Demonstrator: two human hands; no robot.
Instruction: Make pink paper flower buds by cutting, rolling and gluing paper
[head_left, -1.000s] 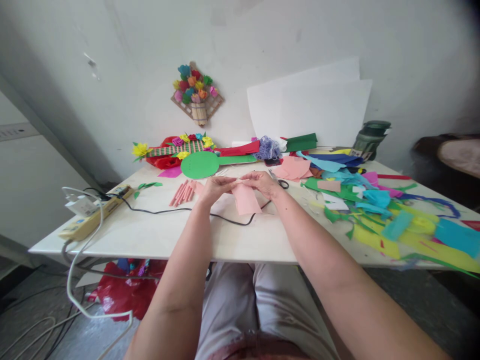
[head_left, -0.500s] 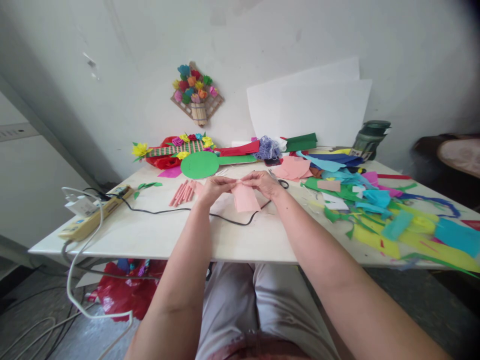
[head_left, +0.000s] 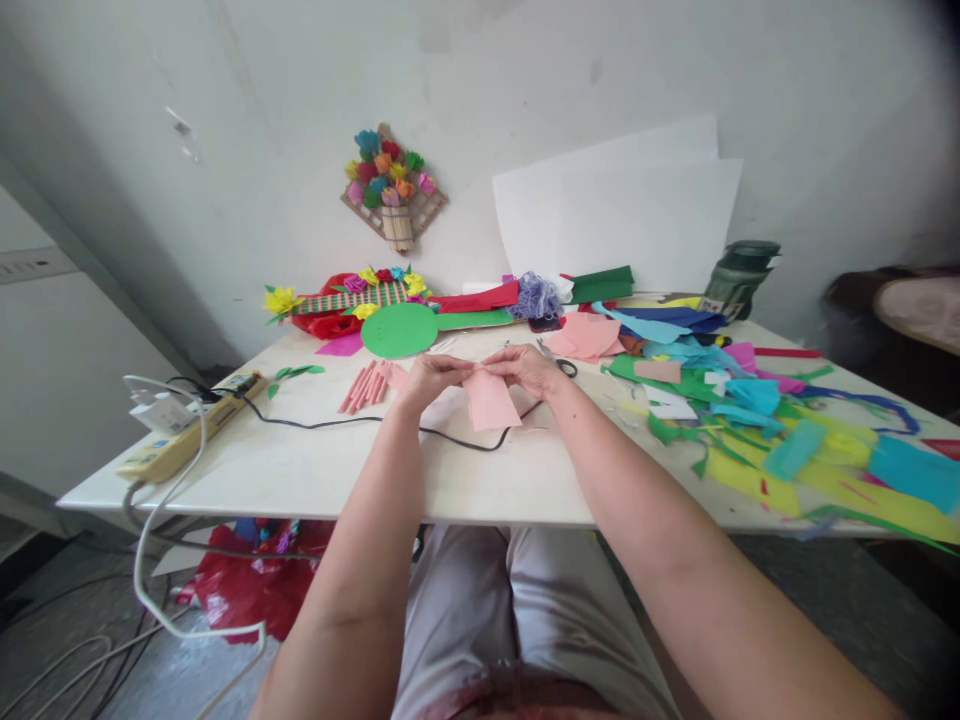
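Observation:
My left hand point(head_left: 429, 376) and my right hand point(head_left: 529, 368) meet over the middle of the white table point(head_left: 315, 470), both pinching the top edge of a pink paper piece point(head_left: 490, 402). The paper hangs down from my fingers toward the tabletop. Several rolled pink paper sticks point(head_left: 364, 386) lie just left of my left hand. A black cable point(head_left: 337, 421) runs across the table under the paper. Black-handled scissors point(head_left: 561, 364) lie right behind my right hand.
A green paper disc point(head_left: 399, 330) and paper flowers point(head_left: 352, 294) sit at the back. Colourful paper scraps point(head_left: 757, 420) cover the right side. A power strip point(head_left: 187, 432) lies at the left edge. White sheets point(head_left: 615, 215) lean on the wall beside a dark green jar point(head_left: 742, 275).
The hands stay in place on the pink paper; the fingers shift slightly along its top edge. Nothing else has moved.

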